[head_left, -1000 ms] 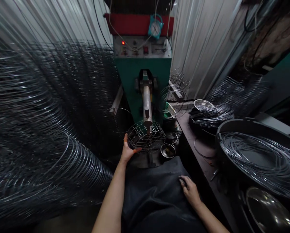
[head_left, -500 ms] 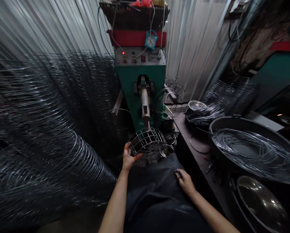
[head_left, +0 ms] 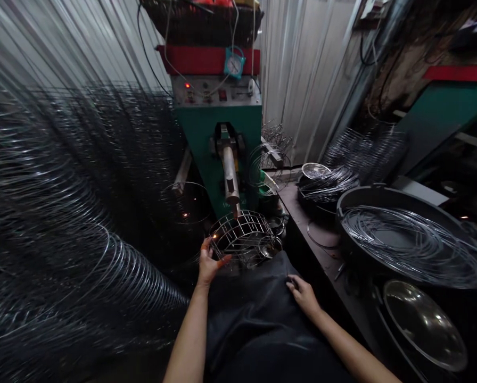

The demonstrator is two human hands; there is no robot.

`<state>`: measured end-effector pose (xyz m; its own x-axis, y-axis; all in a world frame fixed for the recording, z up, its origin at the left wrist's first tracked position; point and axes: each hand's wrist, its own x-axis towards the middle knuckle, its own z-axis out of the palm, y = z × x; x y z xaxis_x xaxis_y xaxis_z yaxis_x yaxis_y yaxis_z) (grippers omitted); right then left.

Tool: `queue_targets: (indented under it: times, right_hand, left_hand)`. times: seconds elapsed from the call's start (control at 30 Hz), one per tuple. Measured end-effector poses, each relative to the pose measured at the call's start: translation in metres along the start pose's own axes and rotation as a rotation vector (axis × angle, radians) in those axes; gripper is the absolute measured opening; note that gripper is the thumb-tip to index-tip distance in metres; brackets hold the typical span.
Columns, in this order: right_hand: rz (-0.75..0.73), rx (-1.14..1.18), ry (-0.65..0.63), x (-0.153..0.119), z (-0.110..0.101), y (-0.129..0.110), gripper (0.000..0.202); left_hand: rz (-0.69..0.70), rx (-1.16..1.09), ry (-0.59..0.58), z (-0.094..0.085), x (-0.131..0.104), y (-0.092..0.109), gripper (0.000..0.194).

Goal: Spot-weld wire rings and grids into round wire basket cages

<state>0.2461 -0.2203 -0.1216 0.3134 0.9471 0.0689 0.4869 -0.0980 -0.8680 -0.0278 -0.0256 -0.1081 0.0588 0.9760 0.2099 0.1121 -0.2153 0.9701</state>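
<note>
A round wire basket (head_left: 244, 230) with open, grid-like sides is tilted under the metal arm (head_left: 230, 175) of a green machine (head_left: 200, 138). The arm's lower tip meets or nearly meets the basket's far rim; I cannot tell which. My left hand (head_left: 210, 266), with orange coverings on thumb and finger, grips the near left side of the basket. Low over the dark apron (head_left: 258, 319), my right hand (head_left: 302, 295) is closed in a pinch. A thin, short piece of wire (head_left: 288, 274) shows faintly at its fingertips.
Tall stacks of wire rings (head_left: 122, 260) crowd the left. At right, a large dark basin (head_left: 344, 199) holds loose wire hoops, with a shiny metal bowl (head_left: 424, 324) below it. A teal round gauge or clock (head_left: 234, 64) hangs on the machine. Small orange glints show near the basket.
The view has shifted slightly, moving the machine left in the picture. Orange glints now appear by the basket's left rim and beyond it. Less of the wire piece shows at my right fingertips.
</note>
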Motion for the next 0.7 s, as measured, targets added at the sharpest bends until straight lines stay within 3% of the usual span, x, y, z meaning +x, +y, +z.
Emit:
queue_targets:
  times: [0.1, 0.2, 0.3, 0.4, 0.47, 0.57, 0.63, 0.7]
  right_hand:
    - [0.047, 0.08, -0.106, 0.008, -0.012, -0.037, 0.028]
    - [-0.018, 0.146, -0.439, 0.024, -0.026, -0.093, 0.019]
    - [-0.026, 0.246, -0.783, 0.05, -0.032, -0.145, 0.021]
    - [0.044, 0.281, -0.939, 0.08, -0.02, -0.176, 0.025]
    - [0.003, 0.173, -0.891, 0.096, -0.004, -0.185, 0.025]
    - [-0.237, -0.209, -0.628, 0.107, 0.019, -0.188, 0.018]
    - [-0.392, -0.435, -0.489, 0.108, 0.026, -0.187, 0.017]
    - [-0.486, -0.516, -0.479, 0.106, 0.026, -0.185, 0.02]
  left_hand:
    - [0.032, 0.055, -0.001, -0.008, -0.001, 0.006, 0.099]
    - [0.136, 0.221, -0.03, -0.022, -0.005, 0.022, 0.097]
    - [0.254, 0.494, -0.155, -0.031, -0.009, 0.049, 0.095]
    - [0.336, 0.71, -0.306, -0.028, -0.009, 0.083, 0.093]
    - [0.368, 0.807, -0.345, -0.021, -0.006, 0.103, 0.093]
    - [0.379, 0.867, -0.346, -0.012, -0.003, 0.124, 0.092]
    - [0.377, 0.86, -0.341, -0.008, 0.0, 0.13, 0.091]
    - [0.369, 0.839, -0.334, -0.006, 0.001, 0.13, 0.091]
